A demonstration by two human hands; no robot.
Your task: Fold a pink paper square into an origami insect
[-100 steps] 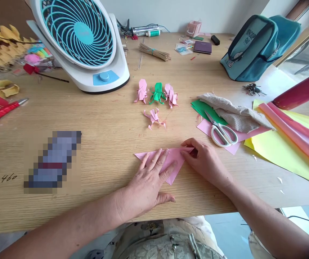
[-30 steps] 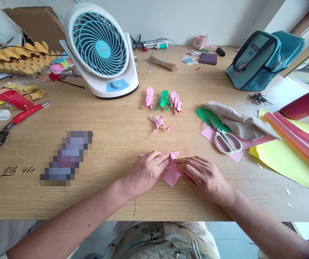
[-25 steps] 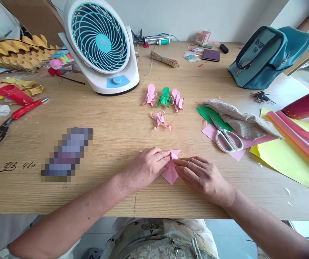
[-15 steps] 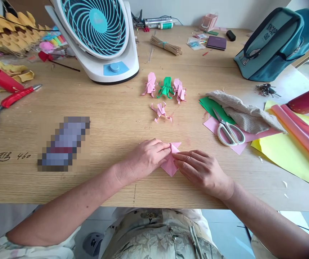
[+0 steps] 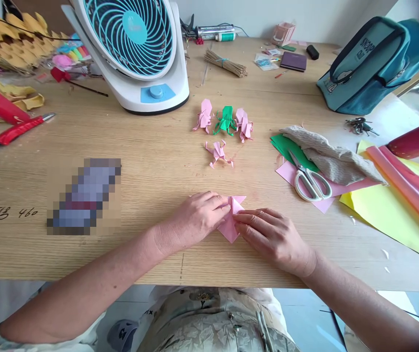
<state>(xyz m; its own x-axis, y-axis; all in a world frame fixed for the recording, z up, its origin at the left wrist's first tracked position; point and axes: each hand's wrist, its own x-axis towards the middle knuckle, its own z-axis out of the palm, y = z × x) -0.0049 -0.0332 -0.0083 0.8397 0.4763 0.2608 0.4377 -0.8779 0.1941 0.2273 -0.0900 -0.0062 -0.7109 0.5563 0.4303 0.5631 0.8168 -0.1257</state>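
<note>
A partly folded sheet of pink origami paper (image 5: 231, 230) lies on the table near its front edge, one corner pointing toward me. My left hand (image 5: 204, 215) presses on its left side, fingers together and covering much of that flap. On the right side, my right hand (image 5: 271, 234) has its fingertips closed on a folded edge near the middle crease. Beyond the hands stand small folded paper figures: a pink one (image 5: 218, 153) nearest, then a green one (image 5: 226, 120) between two more pink ones, the left (image 5: 205, 115) and the right (image 5: 244, 124).
White-handled scissors (image 5: 312, 183) rest on pink and green paper beside a crumpled cloth (image 5: 336, 154). Yellow sheets (image 5: 388, 220) lie at right. A fan (image 5: 151, 93) stands at the back, a blurred-out phone-like object (image 5: 87, 195) at left, and a teal bag (image 5: 366, 68) at back right.
My right fingertips have shifted slightly downward along the paper's right flap, showing more of its upper part. My left fingers have eased back a little to the left.
</note>
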